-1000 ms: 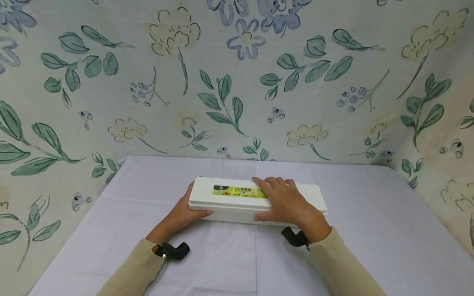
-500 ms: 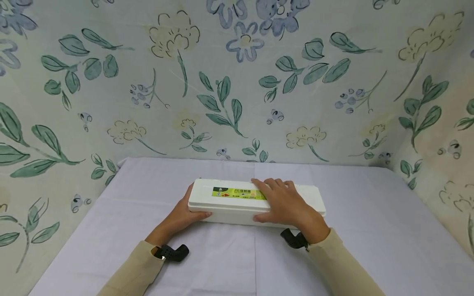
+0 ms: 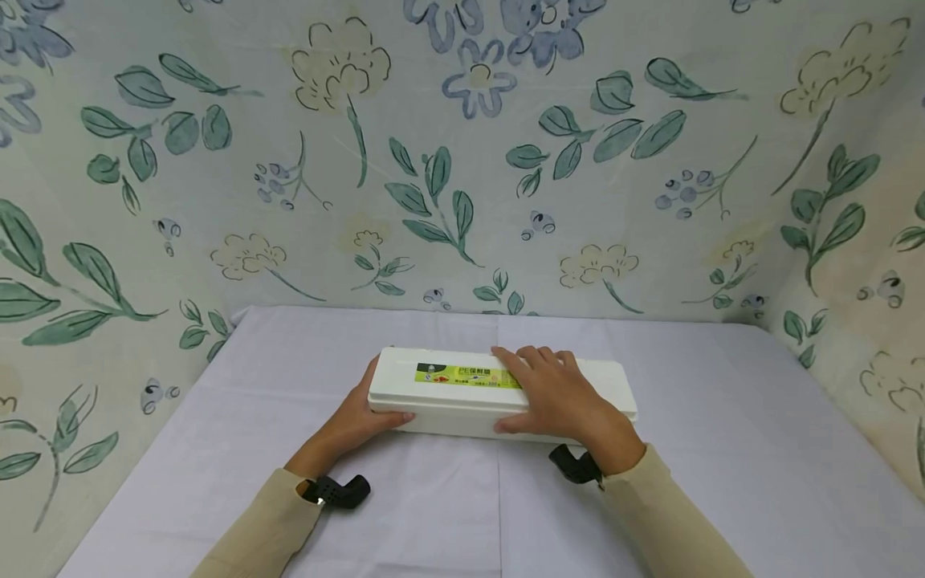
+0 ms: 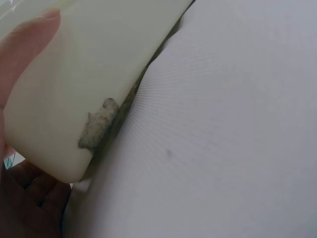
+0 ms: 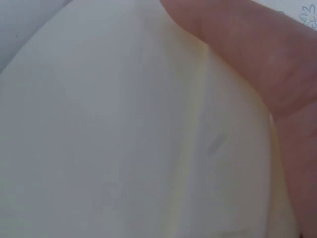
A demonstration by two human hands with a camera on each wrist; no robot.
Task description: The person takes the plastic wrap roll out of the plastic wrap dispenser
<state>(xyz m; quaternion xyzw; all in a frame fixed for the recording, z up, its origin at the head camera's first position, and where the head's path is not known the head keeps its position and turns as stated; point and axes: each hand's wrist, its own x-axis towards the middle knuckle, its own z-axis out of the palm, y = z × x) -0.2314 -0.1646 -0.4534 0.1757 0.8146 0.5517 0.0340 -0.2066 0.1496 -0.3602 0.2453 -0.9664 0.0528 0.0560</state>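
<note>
A long white cling film box [image 3: 448, 413] with a lid lies crosswise in the head view, a yellow-green label [image 3: 455, 375] on its top. My left hand [image 3: 350, 421] grips its left end, thumb along the front and the other fingers mostly hidden behind. Over the right part of the lid, my right hand [image 3: 560, 397] holds the box with its thumb on the front and fingers reaching the back edge. The left wrist view shows a worn grey patch [image 4: 99, 126] low on the box wall. In the right wrist view the thumb [image 5: 247, 49] presses the white side.
White cloth [image 3: 433, 514] covers the table beneath the box. Behind and at both sides hangs a floral curtain [image 3: 433, 201]. A black wrist camera [image 3: 340, 491] sits on the left wrist, another black camera [image 3: 576, 464] on the right.
</note>
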